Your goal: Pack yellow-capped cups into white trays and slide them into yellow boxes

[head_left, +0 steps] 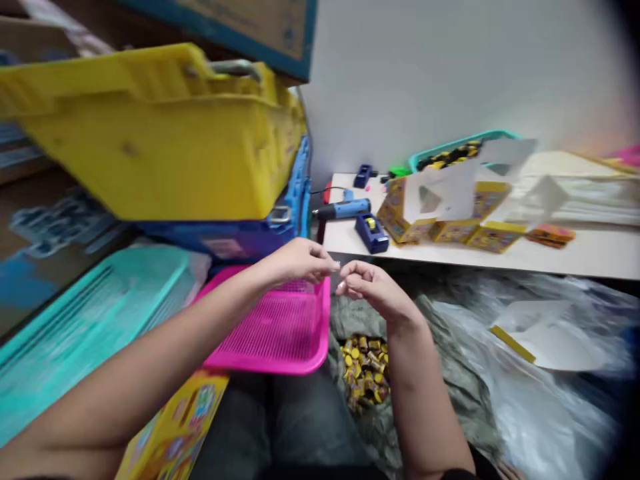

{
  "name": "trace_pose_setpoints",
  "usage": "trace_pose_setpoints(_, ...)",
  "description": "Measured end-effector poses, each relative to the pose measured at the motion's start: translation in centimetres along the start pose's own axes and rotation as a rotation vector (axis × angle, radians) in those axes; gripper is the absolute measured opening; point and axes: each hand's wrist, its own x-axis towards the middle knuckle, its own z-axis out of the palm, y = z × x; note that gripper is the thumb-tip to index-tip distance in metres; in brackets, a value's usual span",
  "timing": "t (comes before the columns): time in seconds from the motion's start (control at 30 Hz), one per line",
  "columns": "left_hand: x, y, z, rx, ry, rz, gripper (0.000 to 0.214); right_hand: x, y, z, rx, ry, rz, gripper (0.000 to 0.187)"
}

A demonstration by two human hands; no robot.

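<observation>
A tiny pale scrap (338, 265), too small to identify, appears to be pinched between the left hand (295, 261) and right hand (375, 288), each grip pressed together at the fingertips, above a pink plastic tray (280, 362), with gold-wrapped sweets (364, 373) heaped on a grey bag (463, 393) just below.

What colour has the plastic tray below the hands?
The plastic tray is bright pink with a fine grid pattern; head view.

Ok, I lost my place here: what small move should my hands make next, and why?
Probably reach your right hand down to the yellow wrapped sweets: they lie directly below it, and neither hand clearly holds anything.
</observation>
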Motion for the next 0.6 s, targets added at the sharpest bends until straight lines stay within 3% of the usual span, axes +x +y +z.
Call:
trace_pose_setpoints(0.1, -7.0, -2.6, -1.2, 0.048, 0.273, 0.033, 0.014, -0.3, 1.6, 6.1, -0.039, 0.003, 0.011, 0.049)
trace_pose_setpoints(0.2, -14.3, -6.6, -2.3, -0.001, 0.481, 0.04, 0.015, -1.2, 4.3, 13.1, -0.047, -0.032, 0.064, 0.056)
trace_pose_setpoints(0.37, -26.0, -14.4, -2.6, -0.088, 0.722, -0.144, 0.018, -4.1, 9.6, 23.6, -0.057, -0.231, 0.125, 0.039)
trace_pose_setpoints(0.47, -29.8, -19.7, -1.2, -0.054, 0.915, -0.18, 0.017, -5.2, 12.9, 27.0, -0.179, -0.284, 0.124, 0.027)
trace_pose_setpoints(0.6, -30.4, -25.7, 1.5, 0.07, 1.098, -0.174, 0.014, -5.4, 17.1, 27.8, -0.482, -0.272, 0.086, 0.021)
